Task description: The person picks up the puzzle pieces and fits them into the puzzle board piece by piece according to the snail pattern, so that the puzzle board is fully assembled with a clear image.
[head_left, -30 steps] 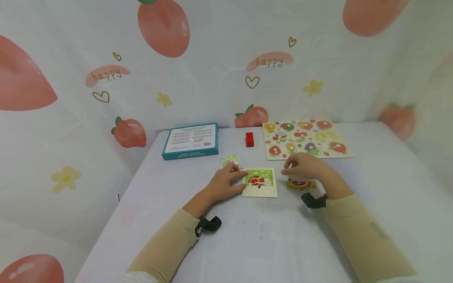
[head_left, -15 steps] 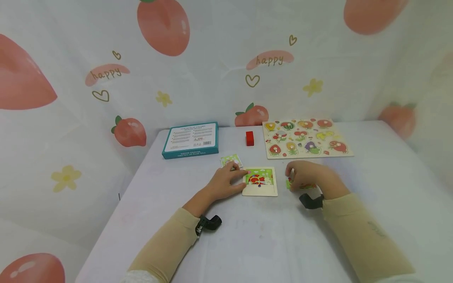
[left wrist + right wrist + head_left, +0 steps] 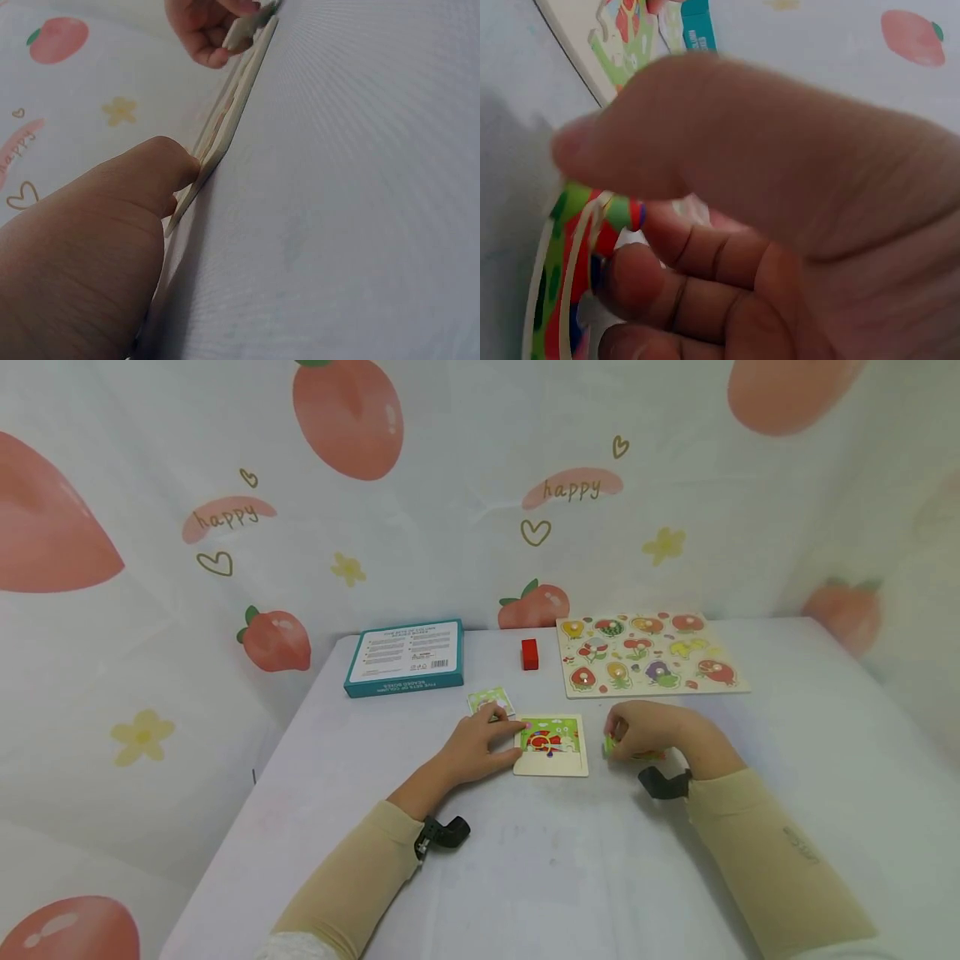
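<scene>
My left hand (image 3: 474, 750) lies at the left edge of a small wooden jigsaw board (image 3: 551, 766), its thumb and forefinger spread and touching the frame. A snail picture on green partly fills the board. Just to the right, my right hand (image 3: 647, 727) pinches a puzzle piece (image 3: 570, 262) between thumb and fingers. Green, red and blue colours show on that piece; the left wrist view has its pale edge tilted up off the table. Under the right hand, more printed green and red (image 3: 652, 754) is mostly hidden.
A small green picture piece (image 3: 487, 697) sits behind the left fingers. Farther back are a teal-edged box (image 3: 405, 657), a red block (image 3: 529, 654) and a fruit knob puzzle (image 3: 651, 656). A printed cloth backdrop (image 3: 435, 552) rises behind the table.
My right hand has come down slightly to the right of the board and now has a puzzle piece between its fingers. The left hand and board have stayed put.
</scene>
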Available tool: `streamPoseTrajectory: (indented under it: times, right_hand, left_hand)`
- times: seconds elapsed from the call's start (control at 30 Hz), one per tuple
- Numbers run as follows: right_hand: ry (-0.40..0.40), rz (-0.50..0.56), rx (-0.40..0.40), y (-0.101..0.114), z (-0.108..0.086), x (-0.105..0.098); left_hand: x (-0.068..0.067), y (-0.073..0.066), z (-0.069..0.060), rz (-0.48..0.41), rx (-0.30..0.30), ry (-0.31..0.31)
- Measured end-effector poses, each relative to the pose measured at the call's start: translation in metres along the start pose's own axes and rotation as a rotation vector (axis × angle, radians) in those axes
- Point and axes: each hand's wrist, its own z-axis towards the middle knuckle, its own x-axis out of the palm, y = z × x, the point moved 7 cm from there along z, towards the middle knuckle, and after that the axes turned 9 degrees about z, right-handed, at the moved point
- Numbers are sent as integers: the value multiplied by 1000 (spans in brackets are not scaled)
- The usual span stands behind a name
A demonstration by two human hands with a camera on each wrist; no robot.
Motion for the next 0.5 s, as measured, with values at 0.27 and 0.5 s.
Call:
streamPoseTrajectory:
  times: [0.27,0.5]
  right_hand:
    - [-15,35,34,0,-1,-4]
    - [-38,5,30,6,0,-3]
  left_hand:
    - [-1,-1,0,-7,-1,-12]
    - [0,0,-1,-7,-5,-9]
